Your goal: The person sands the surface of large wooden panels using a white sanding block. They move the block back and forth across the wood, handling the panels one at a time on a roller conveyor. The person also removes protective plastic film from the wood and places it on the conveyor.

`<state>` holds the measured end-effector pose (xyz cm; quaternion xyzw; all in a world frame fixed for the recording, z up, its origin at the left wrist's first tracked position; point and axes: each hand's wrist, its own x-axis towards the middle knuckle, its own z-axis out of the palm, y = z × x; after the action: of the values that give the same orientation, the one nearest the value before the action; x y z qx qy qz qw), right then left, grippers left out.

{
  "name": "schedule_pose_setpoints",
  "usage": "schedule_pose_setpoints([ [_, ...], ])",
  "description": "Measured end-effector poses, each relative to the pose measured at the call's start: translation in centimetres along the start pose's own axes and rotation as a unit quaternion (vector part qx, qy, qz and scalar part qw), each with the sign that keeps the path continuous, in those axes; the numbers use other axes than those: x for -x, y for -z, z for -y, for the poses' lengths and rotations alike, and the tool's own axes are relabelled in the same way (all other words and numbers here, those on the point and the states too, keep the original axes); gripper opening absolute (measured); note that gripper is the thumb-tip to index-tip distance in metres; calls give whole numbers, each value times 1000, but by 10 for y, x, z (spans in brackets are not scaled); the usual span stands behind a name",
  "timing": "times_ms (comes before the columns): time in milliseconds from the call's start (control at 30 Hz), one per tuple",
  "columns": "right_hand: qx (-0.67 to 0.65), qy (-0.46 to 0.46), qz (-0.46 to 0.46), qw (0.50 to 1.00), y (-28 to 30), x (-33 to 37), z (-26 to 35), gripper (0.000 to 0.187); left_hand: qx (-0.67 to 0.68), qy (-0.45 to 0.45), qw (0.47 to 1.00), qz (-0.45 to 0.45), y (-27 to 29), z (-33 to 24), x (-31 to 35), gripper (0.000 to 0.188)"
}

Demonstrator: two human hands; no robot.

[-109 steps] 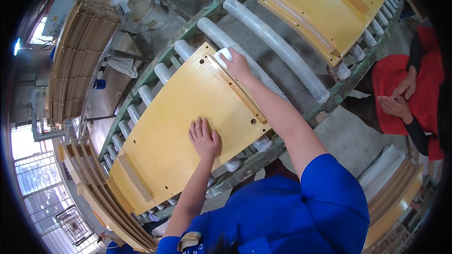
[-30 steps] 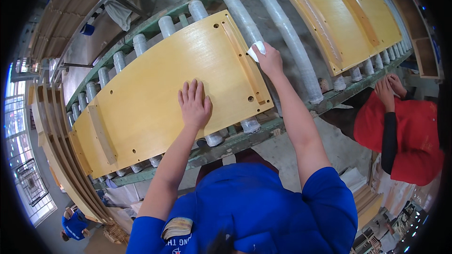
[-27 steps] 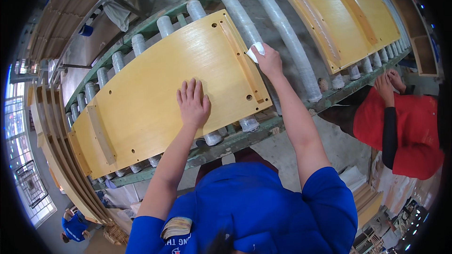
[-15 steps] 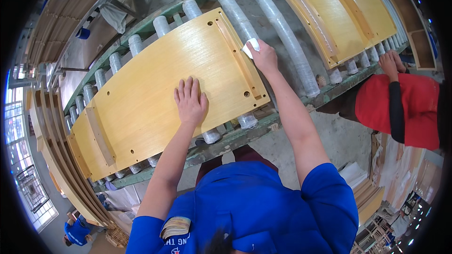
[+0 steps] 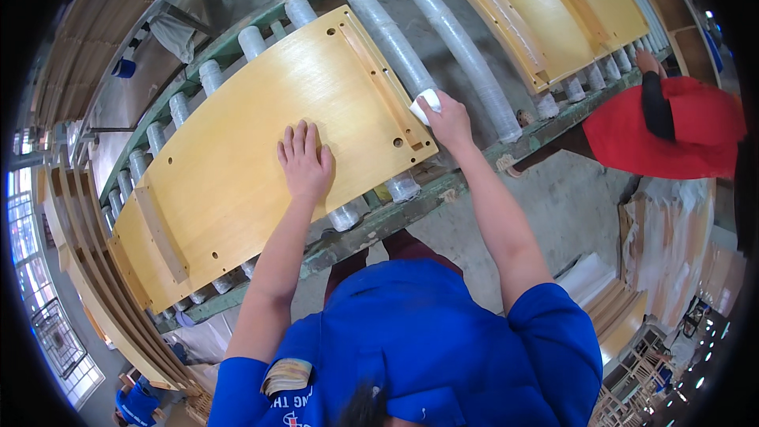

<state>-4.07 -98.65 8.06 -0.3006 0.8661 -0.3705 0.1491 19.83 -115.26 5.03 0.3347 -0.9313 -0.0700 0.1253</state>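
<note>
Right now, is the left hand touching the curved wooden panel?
Touching: the head view shows the left hand pressed flat, fingers spread, on the curved wooden panel.

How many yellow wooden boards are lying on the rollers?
2: one board under the person's hands, another board farther along at the upper right. More may lie beyond view.

Hands [image 5: 304, 162] on curved panel [image 5: 237, 166]

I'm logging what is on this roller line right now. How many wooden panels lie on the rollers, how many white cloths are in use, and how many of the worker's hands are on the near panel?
Curved wooden panels on the rollers: 2, the near panel and the far panel
White cloths: 1, the white cloth under the right hand
Hands on the near panel: 2, counting the left hand
Total: 5
</note>
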Motion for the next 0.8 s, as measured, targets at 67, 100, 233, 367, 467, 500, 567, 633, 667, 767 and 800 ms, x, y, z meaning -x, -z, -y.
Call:
schedule_pose_setpoints([
  [67, 10, -6, 6, 1000, 6, 18, -4, 37, 0, 1, 1000, -2, -1, 0, 0, 49],
  [100, 10, -14, 9, 1000, 9, 27, -6, 37, 0, 2, 1000, -3, -1, 0, 0, 49],
  [233, 11, -37, 12, 999, 19, 54, -17, 38, -7, -1, 1000, 2, -2, -1, 0, 49],
  [367, 16, -64, 6, 998, 22, 65, -22, 40, -17, 5, 1000, 11, -3, -1, 1, 50],
  [467, 11, -63, -6, 998, 22, 67, -23, 40, -12, 5, 1000, 11, -3, -1, 1, 51],
  [500, 5, -61, -8, 998, 21, 68, -22, 40, -11, 5, 1000, 10, -3, 1, 1, 51],
  [567, 8, -65, -3, 998, 23, 69, -20, 40, -11, 4, 1000, 12, -4, 1, 1, 51],
  [633, 12, -67, 0, 998, 23, 71, -18, 40, -17, 7, 1000, 16, -1, 2, 2, 51],
  [667, 16, -71, -3, 997, 21, 72, -20, 40, -20, 7, 1000, 20, -1, 1, 2, 51],
  [767, 53, -82, -6, 995, 21, 75, -17, 40, -30, -1, 1000, 9, 0, -4, 2, 49],
  [800, 108, -63, -8, 992, 22, 77, -20, 39, -32, -9, 999, 5, 1, -6, 2, 49],
])
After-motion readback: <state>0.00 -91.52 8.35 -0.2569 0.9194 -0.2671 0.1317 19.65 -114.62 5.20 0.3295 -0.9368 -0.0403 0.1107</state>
